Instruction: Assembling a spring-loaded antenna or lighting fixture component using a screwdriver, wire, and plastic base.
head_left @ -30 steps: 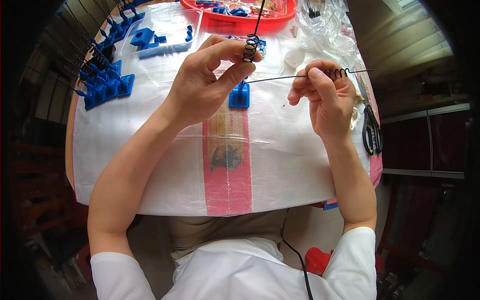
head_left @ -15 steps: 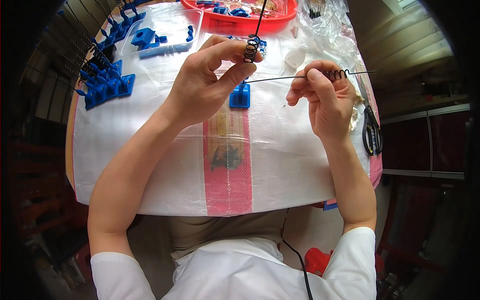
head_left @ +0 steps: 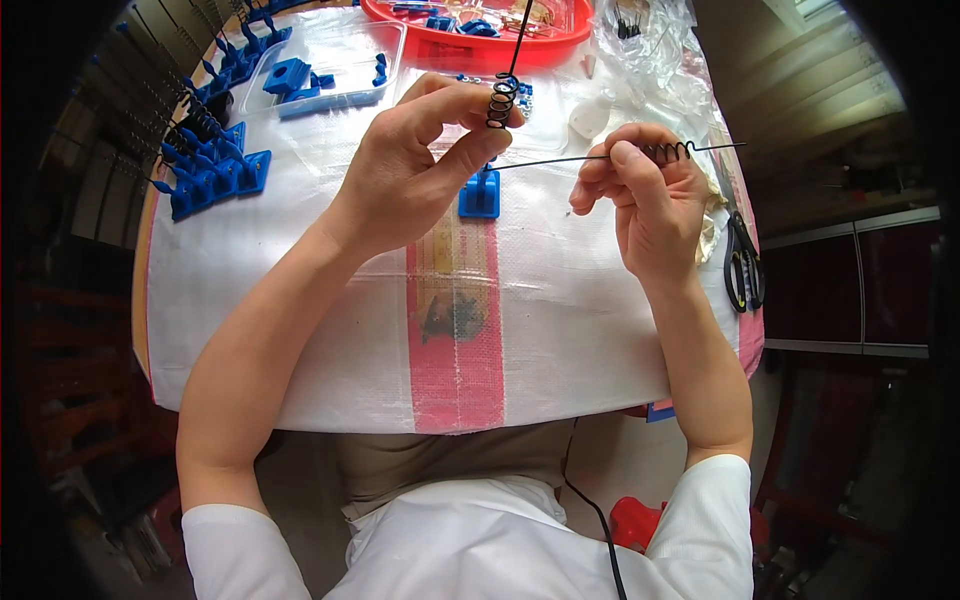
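Between thumb and forefinger, my left hand (head_left: 425,155) pinches a black coiled spring (head_left: 502,103) whose straight end points up and away. A second, thinner black coiled wire (head_left: 672,152) is in the closed fingers of my right hand (head_left: 652,195). One straight end of it runs left to beneath my left hand, and the other sticks out to the right. Just below my left fingertips, a blue plastic base (head_left: 480,195) stands on the table; its top is partly hidden, and I cannot tell whether the thin wire joins it.
At the far left stand several blue bases (head_left: 215,175) with upright coiled wires. Behind my left hand is a clear tray (head_left: 340,98) of blue parts, and beyond it a red basin (head_left: 540,45). Black-handled scissors (head_left: 743,265) lie at the right edge, with plastic bags (head_left: 650,70) farther back.
My right hand has shifted very slightly left, and the thin wire's left end has dipped a little. My left hand keeps its pinch on the spring.
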Action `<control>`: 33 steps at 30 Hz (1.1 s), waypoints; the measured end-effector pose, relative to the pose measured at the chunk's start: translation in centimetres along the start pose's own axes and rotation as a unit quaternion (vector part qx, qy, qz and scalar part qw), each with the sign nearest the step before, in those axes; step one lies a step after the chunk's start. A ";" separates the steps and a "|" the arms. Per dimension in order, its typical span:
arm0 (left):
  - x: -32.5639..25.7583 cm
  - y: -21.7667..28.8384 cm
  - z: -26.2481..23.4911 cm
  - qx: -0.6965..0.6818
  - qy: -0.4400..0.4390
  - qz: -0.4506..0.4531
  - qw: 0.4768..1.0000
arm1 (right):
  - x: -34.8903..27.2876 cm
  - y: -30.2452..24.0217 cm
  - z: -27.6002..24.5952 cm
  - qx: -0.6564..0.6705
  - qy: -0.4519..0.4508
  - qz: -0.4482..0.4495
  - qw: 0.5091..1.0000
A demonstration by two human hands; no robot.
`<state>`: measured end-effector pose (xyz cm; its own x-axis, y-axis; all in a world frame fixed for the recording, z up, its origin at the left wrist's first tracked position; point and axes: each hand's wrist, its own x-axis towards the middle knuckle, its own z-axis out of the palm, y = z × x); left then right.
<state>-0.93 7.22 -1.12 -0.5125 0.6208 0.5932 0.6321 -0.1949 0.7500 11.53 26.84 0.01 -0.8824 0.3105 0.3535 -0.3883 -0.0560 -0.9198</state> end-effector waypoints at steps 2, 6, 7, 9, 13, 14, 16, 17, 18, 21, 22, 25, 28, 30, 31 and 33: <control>0.0 0.0 0.0 -0.002 0.000 0.006 1.000 | 0.0 0.0 -0.2 -0.009 -0.008 -0.002 1.000; 0.0 0.0 -0.1 0.039 -0.012 0.034 0.999 | 0.0 0.1 -0.3 -0.008 -0.009 -0.006 1.000; 0.0 -0.1 -0.1 0.038 -0.011 0.037 0.999 | 0.0 0.0 -0.3 -0.007 -0.008 -0.007 1.000; 0.0 -0.1 -0.1 0.035 -0.010 0.036 0.999 | 0.0 0.0 -0.3 -0.010 -0.004 -0.005 1.000; 0.0 -0.1 -0.1 0.028 -0.013 0.026 0.999 | -0.1 0.0 -0.5 -0.012 0.003 -0.003 1.000; 0.0 -0.1 -0.1 0.028 -0.013 0.026 0.999 | -0.1 0.0 -0.4 -0.015 0.005 -0.005 1.000; 0.0 -0.1 -0.1 0.032 -0.014 0.030 0.999 | -0.1 -0.1 -0.5 -0.021 0.009 -0.007 1.000; 0.0 -0.2 -0.1 0.034 -0.014 0.032 0.999 | -0.1 -0.1 -0.5 -0.021 0.009 -0.007 1.000; 0.0 -0.2 0.0 0.024 -0.010 0.028 0.999 | -0.1 0.0 -0.5 -0.021 0.009 -0.007 1.000; 0.0 -0.2 0.0 0.012 -0.004 0.024 1.000 | 0.0 -0.1 -0.4 -0.019 0.004 -0.008 1.000; 0.0 -0.1 0.0 0.020 -0.007 0.029 0.999 | 0.0 0.0 -0.4 -0.018 0.002 -0.008 1.000; 0.0 -0.1 0.0 0.029 -0.010 0.036 0.999 | 0.0 0.0 -0.5 -0.016 0.000 -0.006 1.000; -0.1 -0.1 -0.1 0.029 -0.013 0.032 0.999 | 0.1 0.1 -0.5 -0.025 -0.001 -0.010 1.000; -0.1 -0.1 -0.1 0.025 -0.014 0.029 0.999 | 0.1 0.1 -0.4 -0.023 -0.001 -0.012 1.000; -0.1 -0.1 -0.1 0.022 -0.014 0.028 0.999 | 0.1 0.1 -0.4 -0.022 -0.001 -0.014 1.000; 0.0 -0.1 -0.1 0.027 -0.014 0.033 0.999 | 0.1 0.1 -0.3 -0.021 -0.002 -0.012 1.000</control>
<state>-1.05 7.10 -1.17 -0.4534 0.6288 0.6317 0.6943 -0.1952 0.6927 11.46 27.18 -0.10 -0.8738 0.3081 0.3762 -0.3980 -0.0085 -0.9174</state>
